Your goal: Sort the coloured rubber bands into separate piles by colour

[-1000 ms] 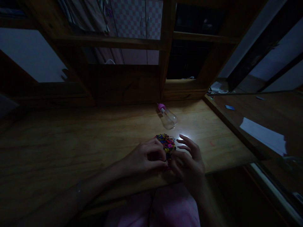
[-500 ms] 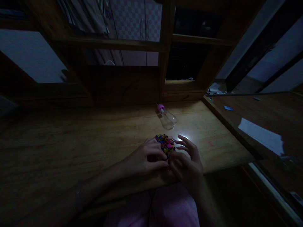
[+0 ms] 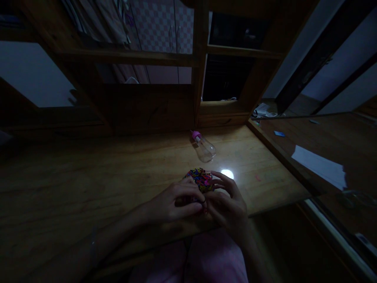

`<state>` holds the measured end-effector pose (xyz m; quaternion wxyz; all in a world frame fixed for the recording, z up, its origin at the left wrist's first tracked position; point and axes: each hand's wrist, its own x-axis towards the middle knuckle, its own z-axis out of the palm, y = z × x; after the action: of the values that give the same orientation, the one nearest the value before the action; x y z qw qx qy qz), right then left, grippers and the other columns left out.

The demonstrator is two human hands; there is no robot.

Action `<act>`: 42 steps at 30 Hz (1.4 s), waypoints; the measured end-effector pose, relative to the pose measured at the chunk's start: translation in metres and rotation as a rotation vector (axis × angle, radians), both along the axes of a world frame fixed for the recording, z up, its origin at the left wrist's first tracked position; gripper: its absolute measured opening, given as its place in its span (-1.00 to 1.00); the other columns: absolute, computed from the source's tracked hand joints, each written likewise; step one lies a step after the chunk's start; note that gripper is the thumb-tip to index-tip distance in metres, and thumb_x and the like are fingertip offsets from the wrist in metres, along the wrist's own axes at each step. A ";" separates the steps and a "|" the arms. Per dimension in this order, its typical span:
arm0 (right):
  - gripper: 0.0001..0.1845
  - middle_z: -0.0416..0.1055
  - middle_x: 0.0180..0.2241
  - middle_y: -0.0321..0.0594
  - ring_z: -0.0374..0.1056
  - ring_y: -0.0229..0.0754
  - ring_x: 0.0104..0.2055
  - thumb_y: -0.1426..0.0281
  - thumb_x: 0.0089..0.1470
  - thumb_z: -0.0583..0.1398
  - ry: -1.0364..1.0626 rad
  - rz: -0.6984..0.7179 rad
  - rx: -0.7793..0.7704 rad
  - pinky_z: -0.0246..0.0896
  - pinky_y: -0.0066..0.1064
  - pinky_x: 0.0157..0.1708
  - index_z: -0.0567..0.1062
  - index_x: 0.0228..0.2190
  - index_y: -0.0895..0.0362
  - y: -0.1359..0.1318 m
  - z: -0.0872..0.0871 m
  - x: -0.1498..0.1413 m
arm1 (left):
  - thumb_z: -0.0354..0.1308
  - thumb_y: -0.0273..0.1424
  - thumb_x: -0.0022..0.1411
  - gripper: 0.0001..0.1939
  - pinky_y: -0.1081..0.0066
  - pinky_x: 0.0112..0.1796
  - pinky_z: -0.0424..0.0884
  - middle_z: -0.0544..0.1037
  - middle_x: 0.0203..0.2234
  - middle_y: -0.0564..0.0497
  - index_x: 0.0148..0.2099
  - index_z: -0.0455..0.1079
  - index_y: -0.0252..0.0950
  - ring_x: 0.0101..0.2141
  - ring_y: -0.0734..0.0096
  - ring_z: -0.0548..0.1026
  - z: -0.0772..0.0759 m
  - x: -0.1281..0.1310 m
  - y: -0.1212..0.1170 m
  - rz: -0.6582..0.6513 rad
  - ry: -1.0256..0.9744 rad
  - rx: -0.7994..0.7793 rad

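A multicoloured bundle of thin looped elastic bands [image 3: 200,175] lies near the table's front edge, between both hands. My left hand [image 3: 181,200] is closed at its near left side, thumb and forefinger pinching a thin dark band from it. From the right, my right hand [image 3: 228,200] has thumb and forefinger pressed together beside the left fingertips. Its other fingers curve over the bundle's right side and touch it. The fingers hide the bundle's lower part, and the dim light blurs the fine loops.
Beyond the bundle, a clear bottle [image 3: 206,150] with a pink cap lies on its side on the wooden table [image 3: 103,173]. A wooden shelf unit [image 3: 200,78] rises at the back. To the right, white papers [image 3: 319,166] and a small blue packet [image 3: 279,133] lie on another wooden surface.
The whole view has shifted slightly, so things appear a little further left. My left fingertips have drawn in closer to my right ones, and my right fingers now curl nearer the bundle.
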<state>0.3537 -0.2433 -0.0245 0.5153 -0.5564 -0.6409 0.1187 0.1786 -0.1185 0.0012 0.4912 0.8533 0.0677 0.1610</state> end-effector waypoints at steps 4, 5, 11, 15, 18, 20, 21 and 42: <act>-0.89 0.30 0.08 -0.12 0.33 -0.05 0.05 0.52 0.12 0.23 0.142 0.012 -0.051 0.32 -0.17 0.01 0.53 -0.33 0.07 -0.003 0.005 0.005 | 0.10 -0.37 0.32 -0.80 0.25 -0.05 0.32 0.53 -0.23 -0.02 -0.05 0.45 -0.24 -0.16 0.31 0.42 0.001 0.001 0.000 -0.004 -0.054 0.047; -0.90 0.32 0.06 -0.14 0.35 -0.06 0.04 0.50 0.14 0.22 0.185 0.005 -0.059 0.31 -0.19 0.00 0.52 -0.34 0.07 -0.004 0.005 0.007 | 0.10 -0.39 0.31 -0.73 0.21 0.01 0.29 0.53 -0.13 -0.03 0.04 0.41 -0.21 -0.09 0.28 0.41 0.001 0.001 0.000 -0.002 -0.071 0.082; -0.83 0.42 -0.08 -0.17 0.36 -0.11 0.01 0.41 0.23 0.16 0.293 -0.167 -0.055 0.28 -0.30 -0.03 0.55 -0.37 0.08 -0.003 0.002 0.012 | 0.07 -0.54 0.29 -0.41 0.08 0.14 0.21 0.12 0.33 -0.04 0.32 0.14 -0.08 0.20 0.15 0.19 -0.005 -0.001 0.001 0.163 -0.151 0.380; -0.79 0.44 -0.12 -0.19 0.37 -0.13 -0.03 0.36 0.24 0.15 0.315 -0.197 -0.076 0.28 -0.34 -0.06 0.55 -0.39 0.07 -0.003 0.000 0.012 | 0.13 -0.54 0.25 -0.48 0.01 0.17 0.21 0.09 0.34 0.00 0.22 0.29 -0.06 0.24 0.08 0.10 -0.007 -0.002 0.005 0.133 -0.222 0.458; -0.78 0.45 -0.14 -0.19 0.38 -0.13 -0.03 0.35 0.25 0.14 0.320 -0.196 -0.082 0.26 -0.34 -0.06 0.55 -0.39 0.07 -0.003 0.000 0.011 | 0.11 -0.57 0.24 -0.49 -0.02 0.20 0.17 0.18 0.29 -0.01 0.20 0.31 -0.08 0.26 0.08 0.09 -0.008 0.000 0.007 0.098 -0.224 0.461; -0.77 0.45 -0.15 -0.19 0.38 -0.13 -0.05 0.35 0.25 0.14 0.322 -0.190 -0.084 0.26 -0.33 -0.07 0.55 -0.40 0.07 -0.003 -0.001 0.012 | 0.06 -0.62 0.23 -0.43 0.00 0.21 0.16 0.25 0.25 -0.06 0.25 0.24 -0.14 0.25 0.13 0.13 -0.007 0.001 0.006 0.086 -0.178 0.429; -0.77 0.45 -0.16 -0.20 0.38 -0.13 -0.06 0.35 0.26 0.14 0.323 -0.186 -0.084 0.26 -0.32 -0.08 0.55 -0.40 0.07 -0.003 -0.001 0.012 | 0.04 -0.63 0.22 -0.40 0.01 0.21 0.18 0.28 0.23 -0.08 0.27 0.20 -0.16 0.23 0.15 0.16 -0.007 0.001 0.006 0.090 -0.157 0.409; -0.65 0.46 -0.42 -0.23 0.39 -0.16 -0.31 0.21 0.24 0.13 0.361 -0.151 -0.168 0.23 -0.42 -0.28 0.51 -0.48 0.15 -0.002 -0.003 0.012 | 0.09 -0.50 0.27 -0.78 0.30 -0.13 0.43 0.56 -0.20 -0.09 -0.11 0.52 -0.27 -0.17 0.32 0.50 -0.009 -0.028 0.059 0.191 -0.096 0.434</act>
<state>0.3653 -0.2453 -0.0277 0.5809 -0.6137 -0.4824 0.2306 0.1505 -0.0591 -0.0082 0.2815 0.9200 0.0887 0.2580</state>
